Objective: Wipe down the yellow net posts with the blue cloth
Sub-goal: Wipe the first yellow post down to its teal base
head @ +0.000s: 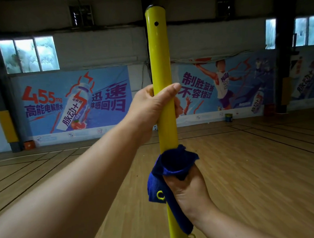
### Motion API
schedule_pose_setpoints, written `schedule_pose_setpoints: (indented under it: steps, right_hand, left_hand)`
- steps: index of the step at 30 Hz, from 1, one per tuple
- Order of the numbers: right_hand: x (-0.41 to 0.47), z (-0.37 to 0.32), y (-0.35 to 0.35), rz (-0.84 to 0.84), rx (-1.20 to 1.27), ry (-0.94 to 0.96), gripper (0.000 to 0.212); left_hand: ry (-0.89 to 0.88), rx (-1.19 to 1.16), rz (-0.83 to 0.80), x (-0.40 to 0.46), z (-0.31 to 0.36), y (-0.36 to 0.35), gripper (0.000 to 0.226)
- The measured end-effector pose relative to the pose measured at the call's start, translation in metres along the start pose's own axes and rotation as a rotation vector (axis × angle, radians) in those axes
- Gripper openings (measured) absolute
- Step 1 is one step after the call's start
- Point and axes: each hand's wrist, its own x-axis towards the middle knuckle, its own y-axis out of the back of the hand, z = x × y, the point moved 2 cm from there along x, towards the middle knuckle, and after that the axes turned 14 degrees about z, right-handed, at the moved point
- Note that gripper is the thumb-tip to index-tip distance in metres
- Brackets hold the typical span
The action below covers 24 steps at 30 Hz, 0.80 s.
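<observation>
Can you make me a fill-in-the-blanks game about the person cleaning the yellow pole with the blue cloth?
1. The left hand grips the tall yellow metal net post ____ the right hand.
2. The fuzzy blue cloth is wrapped around the post by the ____ hand.
3. Near the top of the post is a small round ____.
4. The gym floor is made of ____.

Missing words: above; right; hole; wood

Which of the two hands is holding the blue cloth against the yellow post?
The right hand, lower on the yellow post, grips the blue cloth; the left hand grips bare post.
</observation>
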Motion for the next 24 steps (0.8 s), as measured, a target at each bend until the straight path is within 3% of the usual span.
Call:
schedule_pose_setpoints:
  steps: [3, 12, 17, 21, 24]
  right_hand:
    - [-0.004, 0.004, 0.003, 0.019, -0.03, -0.001, 0.057]
    - [0.014, -0.024, -0.008, -0.051, -0.135, 0.234, 0.024]
    - [0.025, -0.04, -0.019, -0.055, -0.118, 0.268, 0.045]
    - [0.018, -0.028, -0.015, -0.061, -0.027, 0.238, 0.032]
    - [0.011, -0.017, -0.011, -0.051, 0.008, 0.197, 0.036]
  left_hand:
    - [0.043, -0.131, 0.018, -0.004, -0.003, -0.002, 0.022]
    - [0.099, -0.267, 0.058, -0.011, -0.011, -0.009, 0.012]
    - [0.103, -0.28, 0.049, -0.01, -0.014, -0.011, 0.011]
    - [0.099, -0.268, 0.036, -0.012, -0.015, -0.01, 0.011]
    - [0.105, -0.279, 0.034, -0.013, -0.015, -0.01, 0.011]
